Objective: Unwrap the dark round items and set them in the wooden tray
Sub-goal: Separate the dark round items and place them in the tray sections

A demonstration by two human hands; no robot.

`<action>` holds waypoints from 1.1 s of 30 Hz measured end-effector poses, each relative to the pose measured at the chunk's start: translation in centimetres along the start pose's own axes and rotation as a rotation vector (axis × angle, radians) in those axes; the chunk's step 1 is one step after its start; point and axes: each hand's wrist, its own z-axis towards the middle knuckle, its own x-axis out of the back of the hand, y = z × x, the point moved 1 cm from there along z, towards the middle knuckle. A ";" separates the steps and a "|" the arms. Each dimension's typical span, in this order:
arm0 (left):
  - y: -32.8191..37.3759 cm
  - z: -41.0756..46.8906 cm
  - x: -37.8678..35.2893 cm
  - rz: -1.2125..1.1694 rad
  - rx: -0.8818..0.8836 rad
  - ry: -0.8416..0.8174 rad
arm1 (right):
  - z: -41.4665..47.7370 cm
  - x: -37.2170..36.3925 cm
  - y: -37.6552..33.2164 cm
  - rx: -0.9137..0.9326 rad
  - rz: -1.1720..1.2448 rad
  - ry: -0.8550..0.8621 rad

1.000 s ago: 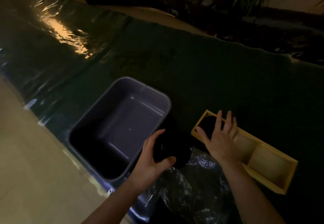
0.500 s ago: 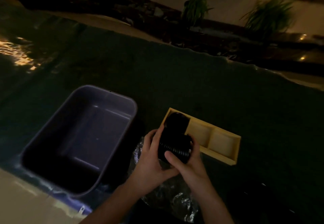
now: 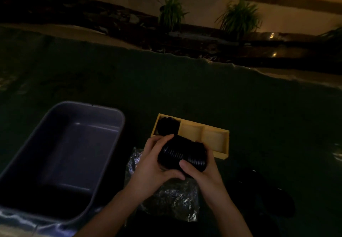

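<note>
Both hands hold a stack of dark round items (image 3: 182, 155) with ribbed edges, just in front of the wooden tray (image 3: 214, 155). My left hand (image 3: 153, 164) grips the stack's left end, thumb below and fingers over the top. My right hand (image 3: 203, 173) grips the right end, thumb pressed on the ribbed rim. The tray has three compartments; one dark round item (image 3: 167, 126) sits in the leftmost one, and the other two show bare wood. Crinkled clear wrapping (image 3: 174, 197) lies on the table under my wrists.
A grey plastic tub (image 3: 74, 116) stands to the left, nothing visible inside it. A dark cloth (image 3: 203, 88) covers the table. A dark shape (image 3: 266, 194) lies at the right of my forearm. Potted plants (image 3: 172, 12) stand beyond the far edge.
My right hand left the tray and joined the left hand on the stack. The stack has tilted onto its side between both hands. The view has shifted right.
</note>
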 end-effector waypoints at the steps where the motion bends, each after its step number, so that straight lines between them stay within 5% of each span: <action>1: 0.2 0.0 -0.2 0.005 -0.011 -0.006 | -0.2 0.1 -0.1 0.004 0.001 -0.002; 24: -0.6 0.7 -0.4 -0.247 0.064 0.030 | 0.7 2.0 0.5 -0.053 0.219 0.013; 33: -0.3 2.0 -1.4 -0.054 0.043 0.008 | 1.6 2.5 0.7 -0.106 0.188 -0.040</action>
